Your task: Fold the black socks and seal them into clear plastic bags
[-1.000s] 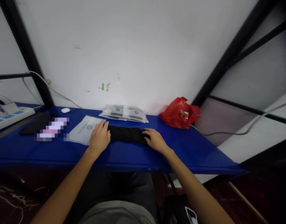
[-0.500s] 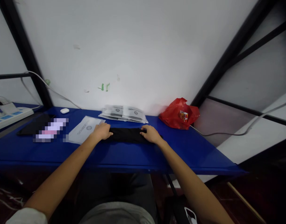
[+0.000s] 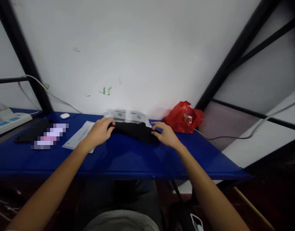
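At the far left, a white power strip with blue socket panels carries plugged-in adapters. Beside it on the blue worktop lies a flat black tablet-like slab, partly covered by a pixelated oblong too blurred to identify. Behind them sits a white earbud case, near a white cable running along the wall.

Next comes a frosted plastic pouch with dark print, its right part hidden by the left hand. That hand's grip is closed, thumb and fingers pinching the left end of a folded black cloth. The cloth slants down to the right across the worktop, in front of printed frosted packets near the wall.

The right hand is at the cloth's right end, fingers parted and bent; whether its grip pinches the fabric, I cannot tell. Just behind it, a crumpled red plastic bag stands near a grey cable.
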Tool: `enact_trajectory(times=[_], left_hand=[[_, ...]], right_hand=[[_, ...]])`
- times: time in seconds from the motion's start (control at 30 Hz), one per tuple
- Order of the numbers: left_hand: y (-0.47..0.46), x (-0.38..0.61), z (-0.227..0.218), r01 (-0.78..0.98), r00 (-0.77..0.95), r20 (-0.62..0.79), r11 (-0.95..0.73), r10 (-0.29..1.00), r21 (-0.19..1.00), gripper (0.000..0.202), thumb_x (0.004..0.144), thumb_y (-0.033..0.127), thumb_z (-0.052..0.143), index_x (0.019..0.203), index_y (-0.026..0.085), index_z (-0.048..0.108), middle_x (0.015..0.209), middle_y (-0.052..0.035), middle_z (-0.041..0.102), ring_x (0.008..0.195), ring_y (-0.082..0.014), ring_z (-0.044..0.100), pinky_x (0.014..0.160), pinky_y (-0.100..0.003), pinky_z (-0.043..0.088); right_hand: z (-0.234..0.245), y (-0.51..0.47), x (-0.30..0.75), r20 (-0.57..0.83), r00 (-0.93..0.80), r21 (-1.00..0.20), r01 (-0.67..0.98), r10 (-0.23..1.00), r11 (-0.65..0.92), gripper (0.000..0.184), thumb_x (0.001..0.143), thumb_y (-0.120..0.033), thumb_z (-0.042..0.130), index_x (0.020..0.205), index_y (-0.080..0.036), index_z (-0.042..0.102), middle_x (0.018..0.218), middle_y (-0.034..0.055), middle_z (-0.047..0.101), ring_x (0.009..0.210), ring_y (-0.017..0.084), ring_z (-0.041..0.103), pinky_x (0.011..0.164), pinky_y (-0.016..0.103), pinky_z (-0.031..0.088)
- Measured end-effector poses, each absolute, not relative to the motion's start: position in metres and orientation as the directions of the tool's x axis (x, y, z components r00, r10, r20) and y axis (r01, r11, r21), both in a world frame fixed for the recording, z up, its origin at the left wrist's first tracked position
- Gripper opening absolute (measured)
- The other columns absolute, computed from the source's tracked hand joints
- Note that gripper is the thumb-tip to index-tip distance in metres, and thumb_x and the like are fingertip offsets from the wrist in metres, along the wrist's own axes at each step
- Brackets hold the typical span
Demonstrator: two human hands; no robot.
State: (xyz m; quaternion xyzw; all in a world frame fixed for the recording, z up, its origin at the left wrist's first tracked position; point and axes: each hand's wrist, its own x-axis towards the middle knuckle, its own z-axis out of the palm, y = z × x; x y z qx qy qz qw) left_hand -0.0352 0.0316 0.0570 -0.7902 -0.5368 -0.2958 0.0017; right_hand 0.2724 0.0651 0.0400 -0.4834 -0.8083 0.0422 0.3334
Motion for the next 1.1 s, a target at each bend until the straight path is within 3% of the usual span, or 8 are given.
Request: enact_trajectory(times=[0.1,0.2,0.33,0.47,0.63,0.83,1.0,1.1], left_hand=[[0.005,-0.048,0.064,0.71,0.316,0.376,-0.48,0.871,0.516,0.021,0.085,0.039,0.05,0.091,0.021,0.058,0.088,-0.0012,0.064,0.083,-0.0172,0.059,0.076,-0.03,0.046],[-0.006,-0.048,0.053,0.701,0.305,0.317,-0.437,0.898,0.564,0.03,0.087,0.046,0.045,0.098,0.021,0.059,0.089,-0.0016,0.065,0.082,-0.0166,0.06,0.073,-0.028,0.046],[-0.008,-0.028,0.021,0.829,0.397,0.171,-0.433,0.902,0.355,0.04,0.086,0.048,0.046,0.112,0.019,0.058,0.103,-0.0076,0.064,0.095,-0.0227,0.06,0.081,-0.033,0.045],[-0.005,-0.014,-0.002,0.897,0.414,0.102,-0.425,0.904,0.12,0.041,0.087,0.044,0.047,0.117,0.017,0.056,0.115,-0.0116,0.059,0.107,-0.0293,0.053,0.084,-0.038,0.044],[0.02,-0.016,-0.004,0.926,0.359,0.089,-0.366,0.929,0.09,0.042,0.089,0.041,0.045,0.118,0.012,0.055,0.117,-0.0149,0.057,0.109,-0.031,0.051,0.087,-0.04,0.042],[0.053,-0.023,0.007,0.951,0.294,0.011,-0.294,0.956,0.097,0.043,0.083,0.044,0.052,0.111,0.012,0.059,0.114,-0.0168,0.06,0.104,-0.0319,0.056,0.081,-0.037,0.043],[0.067,-0.038,0.015,0.935,0.259,-0.158,-0.207,0.953,0.288,0.042,0.067,0.048,0.063,0.095,0.017,0.064,0.097,-0.0096,0.067,0.086,-0.026,0.061,0.066,-0.03,0.041],[0.068,-0.047,0.02,0.91,0.302,-0.197,-0.221,0.933,0.35,0.03,0.064,0.044,0.062,0.077,0.017,0.062,0.076,-0.0045,0.064,0.072,-0.0215,0.059,0.059,-0.027,0.037]], right_hand=[[0.053,0.028,0.284,0.381,-0.449,-0.444,0.678,0.808,0.586,0.009,0.075,-0.028,0.063,0.069,-0.021,0.061,0.12,0.0054,0.062,0.113,0.025,0.055,0.098,0.045,0.04],[0.055,0.006,0.278,0.437,-0.388,-0.482,0.661,0.812,0.575,0.02,0.083,-0.036,0.054,0.073,-0.021,0.062,0.117,0.0068,0.063,0.108,0.024,0.058,0.096,0.044,0.041],[0.036,0.006,0.248,0.488,-0.377,-0.413,0.695,0.787,0.588,0.02,0.086,-0.036,0.052,0.091,-0.021,0.064,0.111,0.008,0.066,0.105,0.022,0.06,0.095,0.041,0.043],[0.008,0.018,0.228,0.239,-0.509,-0.263,0.786,0.827,0.56,0.041,0.08,-0.036,0.062,0.116,-0.017,0.059,0.121,0.0124,0.062,0.114,0.028,0.055,0.098,0.044,0.042],[-0.004,0.048,0.227,0.144,-0.436,-0.201,0.866,0.888,0.458,0.056,0.08,-0.04,0.062,0.128,-0.012,0.052,0.128,0.016,0.056,0.117,0.03,0.052,0.099,0.042,0.04],[0.012,0.081,0.224,0.091,-0.428,-0.232,0.869,0.899,0.437,0.044,0.084,-0.053,0.05,0.105,-0.017,0.067,0.11,0.0111,0.067,0.101,0.026,0.061,0.089,0.035,0.045],[0.021,0.09,0.22,0.008,-0.396,-0.272,0.883,0.918,0.384,0.034,0.086,-0.045,0.049,0.089,-0.017,0.069,0.092,0.0086,0.071,0.082,0.021,0.064,0.074,0.03,0.045],[0.024,0.095,0.22,-0.09,-0.402,-0.268,0.891,0.911,0.366,0.02,0.076,-0.037,0.063,0.083,-0.018,0.066,0.085,0.0058,0.068,0.074,0.018,0.06,0.065,0.027,0.042]])
